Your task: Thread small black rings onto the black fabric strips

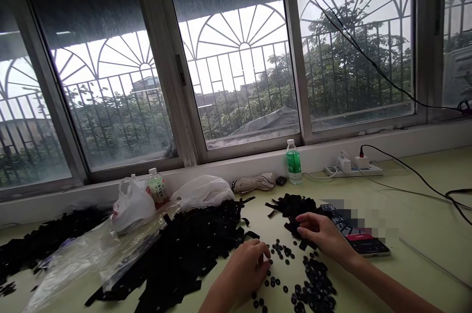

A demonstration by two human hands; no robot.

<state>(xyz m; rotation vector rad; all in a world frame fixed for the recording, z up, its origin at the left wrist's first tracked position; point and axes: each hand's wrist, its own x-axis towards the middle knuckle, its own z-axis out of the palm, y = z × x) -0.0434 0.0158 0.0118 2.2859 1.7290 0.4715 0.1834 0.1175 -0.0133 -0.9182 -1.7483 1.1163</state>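
My left hand [246, 265] is at the lower middle, its fingers curled toward the thumb beside loose small round black discs [282, 249]. Whatever its fingertips pinch, if anything, is too small to make out. To its left spreads a large heap of short black fabric strips [191, 239], some with pale dots. My right hand [322, 235] hovers at the near edge of a smaller pile of black strips [295, 203]. Its thumb and fingers are apart, and nothing shows between them. A denser pile of black discs [313, 286] lies below the right hand.
A phone [363, 241] with a lit screen lies right of my right hand. Along the windowsill stand a green-labelled bottle [294, 163], a power strip [368, 170] with cables, another bottle [158, 188] and a white plastic bag [132, 204]. Clear plastic sheeting [84, 259] covers the left side.
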